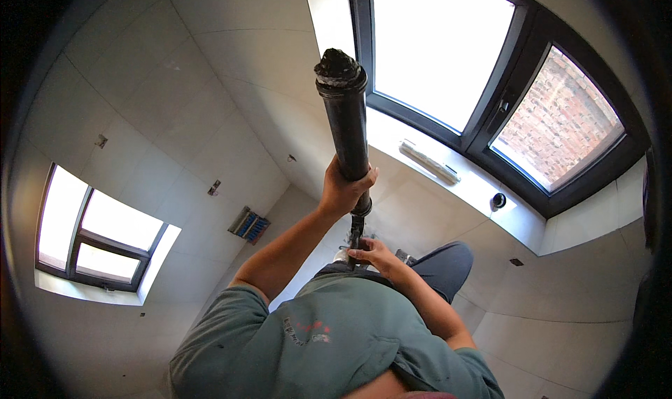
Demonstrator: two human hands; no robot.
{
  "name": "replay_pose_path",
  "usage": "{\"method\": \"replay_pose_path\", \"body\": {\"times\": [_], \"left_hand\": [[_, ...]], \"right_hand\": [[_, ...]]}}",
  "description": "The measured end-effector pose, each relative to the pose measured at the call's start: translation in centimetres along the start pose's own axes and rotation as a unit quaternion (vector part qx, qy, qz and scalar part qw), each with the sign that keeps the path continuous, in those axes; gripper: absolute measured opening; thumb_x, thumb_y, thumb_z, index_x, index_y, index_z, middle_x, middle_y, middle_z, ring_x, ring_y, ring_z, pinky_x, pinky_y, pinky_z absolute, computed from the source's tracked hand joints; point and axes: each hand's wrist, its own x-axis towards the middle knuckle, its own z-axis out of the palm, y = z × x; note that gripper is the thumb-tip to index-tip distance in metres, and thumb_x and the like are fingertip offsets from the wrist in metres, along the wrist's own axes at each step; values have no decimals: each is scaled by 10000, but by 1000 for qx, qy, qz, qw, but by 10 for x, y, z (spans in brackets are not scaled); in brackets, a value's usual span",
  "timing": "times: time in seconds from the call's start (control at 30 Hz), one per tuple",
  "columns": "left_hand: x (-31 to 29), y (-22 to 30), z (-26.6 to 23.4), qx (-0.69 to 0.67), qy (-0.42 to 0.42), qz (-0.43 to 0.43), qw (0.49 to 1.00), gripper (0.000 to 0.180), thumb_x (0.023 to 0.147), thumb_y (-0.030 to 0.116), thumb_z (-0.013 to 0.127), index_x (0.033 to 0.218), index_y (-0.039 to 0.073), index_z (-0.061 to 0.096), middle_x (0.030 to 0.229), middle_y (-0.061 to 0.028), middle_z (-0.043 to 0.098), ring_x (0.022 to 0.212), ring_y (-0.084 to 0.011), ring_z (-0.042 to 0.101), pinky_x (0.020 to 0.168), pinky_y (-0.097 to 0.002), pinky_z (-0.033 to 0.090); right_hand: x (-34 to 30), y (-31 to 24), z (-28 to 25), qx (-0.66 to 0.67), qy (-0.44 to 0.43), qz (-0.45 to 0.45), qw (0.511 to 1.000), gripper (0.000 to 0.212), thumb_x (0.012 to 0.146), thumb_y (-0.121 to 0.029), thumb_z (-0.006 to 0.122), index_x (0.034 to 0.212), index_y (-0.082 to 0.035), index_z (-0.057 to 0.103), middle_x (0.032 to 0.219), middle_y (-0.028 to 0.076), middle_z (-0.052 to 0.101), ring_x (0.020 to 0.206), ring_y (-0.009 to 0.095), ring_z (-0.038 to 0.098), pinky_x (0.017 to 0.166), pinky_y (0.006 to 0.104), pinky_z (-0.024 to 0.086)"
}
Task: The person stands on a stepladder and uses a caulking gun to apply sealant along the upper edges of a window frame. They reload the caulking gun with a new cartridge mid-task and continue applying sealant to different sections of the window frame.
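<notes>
A long black barrel-type applicator gun [344,129], like a caulking gun, rises in front of my body and leans slightly left at its top. Dark paste with a pale band below it is heaped at its far end. My left hand [345,189] wraps round the lower barrel. Lower down, my right hand [376,256] has its fingers closed on the narrow black part at the gun's near end, close to my waist. The exact shape of the handle there is partly hidden by the fingers.
A dark-framed window [476,136] fills the upper right. On its white sill [518,217] lie a pale wrapped tube [429,161] and a small black ring-shaped piece [498,201]. Large pale wall tiles surround me. A wall box with blue parts [248,225] and another window [105,232] are at left.
</notes>
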Motion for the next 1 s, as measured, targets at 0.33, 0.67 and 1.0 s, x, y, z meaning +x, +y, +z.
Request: {"method": "replay_pose_path", "body": {"times": [0.33,0.67,1.0], "left_hand": [[-12,-14,-8,87,-54,-35,994,333,818,142,831,1030,38,596,855,-12,656,776,-103,631,720,-300,540],[-51,-18,-38,157,-250,-68,953,424,806,98,815,1166,35,599,931,-53,664,832,-133,634,770,-324,534],[-85,-25,-30,226,-352,-6,908,471,646,103,839,1066,61,631,891,-141,683,816,-291,698,758,-381,547]], "right_hand": [[-4,-6,-19,-93,-46,15,994,612,858,-500,818,1178,1,671,1067,95,689,1005,185,621,867,326,500],[-113,-209,-40,-118,63,-392,910,855,766,-359,910,1474,-97,511,1531,139,488,1449,314,420,1199,510,346],[-144,-230,-25,-176,-75,-498,846,1049,586,-362,970,1469,-57,494,1544,251,429,1492,394,340,1218,567,235]]}}
